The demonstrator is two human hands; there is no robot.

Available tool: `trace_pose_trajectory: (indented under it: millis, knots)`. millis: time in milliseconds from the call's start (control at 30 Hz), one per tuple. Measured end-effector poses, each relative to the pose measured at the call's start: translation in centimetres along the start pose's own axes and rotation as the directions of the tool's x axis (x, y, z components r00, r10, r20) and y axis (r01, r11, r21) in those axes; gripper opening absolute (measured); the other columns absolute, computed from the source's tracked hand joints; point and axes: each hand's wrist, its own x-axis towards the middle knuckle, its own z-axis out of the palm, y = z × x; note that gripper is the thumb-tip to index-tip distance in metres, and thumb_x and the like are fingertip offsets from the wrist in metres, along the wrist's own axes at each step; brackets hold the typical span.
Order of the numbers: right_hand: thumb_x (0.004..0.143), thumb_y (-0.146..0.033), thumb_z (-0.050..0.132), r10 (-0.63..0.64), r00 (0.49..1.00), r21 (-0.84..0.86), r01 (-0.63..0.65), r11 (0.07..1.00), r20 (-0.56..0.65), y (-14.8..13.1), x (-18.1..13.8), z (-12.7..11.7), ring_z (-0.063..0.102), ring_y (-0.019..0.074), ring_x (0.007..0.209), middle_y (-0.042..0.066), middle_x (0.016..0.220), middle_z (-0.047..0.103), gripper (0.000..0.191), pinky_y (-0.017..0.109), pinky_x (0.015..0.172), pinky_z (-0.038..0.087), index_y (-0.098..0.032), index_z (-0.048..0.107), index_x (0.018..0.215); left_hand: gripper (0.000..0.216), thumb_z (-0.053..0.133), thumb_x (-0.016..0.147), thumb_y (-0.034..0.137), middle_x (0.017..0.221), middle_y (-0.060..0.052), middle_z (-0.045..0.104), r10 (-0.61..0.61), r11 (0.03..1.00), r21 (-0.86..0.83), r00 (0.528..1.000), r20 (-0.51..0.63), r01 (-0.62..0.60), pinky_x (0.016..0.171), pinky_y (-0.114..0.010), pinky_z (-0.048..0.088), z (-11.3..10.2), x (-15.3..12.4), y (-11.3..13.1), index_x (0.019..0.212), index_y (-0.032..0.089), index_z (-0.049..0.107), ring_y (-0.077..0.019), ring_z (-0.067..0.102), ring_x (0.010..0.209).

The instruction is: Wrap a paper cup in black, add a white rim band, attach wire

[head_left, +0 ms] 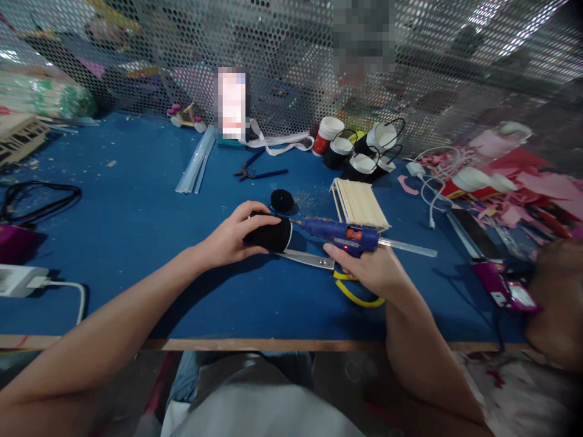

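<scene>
My left hand [243,235] is wrapped round a black-covered paper cup [274,234] that lies on its side with its white rim to the right. In my right hand [376,267] is a blue hot glue gun [334,232], a clear glue stick [407,247] poking out of its back. The gun's nozzle points left and reaches the cup's rim; whether they touch I cannot tell. Scissors with yellow handles [359,296] lie beneath, blades toward the cup. Just behind the cup is a black round piece [282,201], perhaps a coil of cord.
A small wooden-stick table [359,203] stands behind the glue gun. Several cups [340,149], pliers [255,172] and glue sticks [197,164] sit farther back. At right lie pink scraps [532,188], a white cable [430,194] and a purple device [503,288] near another person's arm [558,303].
</scene>
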Motion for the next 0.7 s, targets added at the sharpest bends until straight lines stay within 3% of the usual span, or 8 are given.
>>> trace_pose_trajectory:
  millis: [233, 533, 700]
  knots:
    - [0.076, -0.04, 0.058, -0.029, 0.999, -0.03, 0.03, 0.999, 0.021, -0.21, 0.03, -0.3, 0.061, 0.0171, 0.059, 0.001, 0.061, 0.064, 0.023, 0.031, 0.06, 0.048, -0.019, 0.062, 0.069, 0.048, 0.06, 0.079, 0.032, 0.12, -0.013, 0.043, -0.001, 1.0, 0.015, 1.0, 0.011, 0.001, 0.096, -0.045, 0.04, -0.1, -0.01, 0.08, 0.123, 0.023, 0.043, -0.0257, 0.041, 0.116]
    - [0.077, -0.04, 0.057, -0.028, 0.999, -0.045, 0.028, 0.999, 0.019, -0.23, -0.05, -0.24, 0.061, 0.0174, 0.058, 0.001, 0.052, 0.06, 0.024, 0.028, 0.053, 0.046, -0.021, 0.059, 0.062, 0.048, 0.06, 0.078, 0.031, 0.12, -0.013, 0.043, -0.003, 1.0, 0.001, 1.0, 0.007, 0.003, 0.097, -0.044, 0.04, -0.08, 0.02, 0.18, 0.123, 0.022, 0.043, -0.0248, 0.041, 0.117]
    - [0.074, -0.043, 0.06, 0.08, 0.995, -0.024, -0.079, 0.997, 0.059, -0.47, -0.47, -0.59, 0.056, 0.0156, 0.048, -0.001, 0.046, 0.055, 0.03, 0.027, 0.046, 0.043, -0.02, 0.053, 0.055, 0.051, 0.064, 0.076, 0.032, 0.117, -0.011, 0.044, -0.07, 0.997, -0.042, 0.997, -0.018, 0.07, 0.095, -0.045, 0.041, -0.07, 0.07, -0.05, 0.122, 0.023, 0.044, -0.0239, 0.045, 0.112]
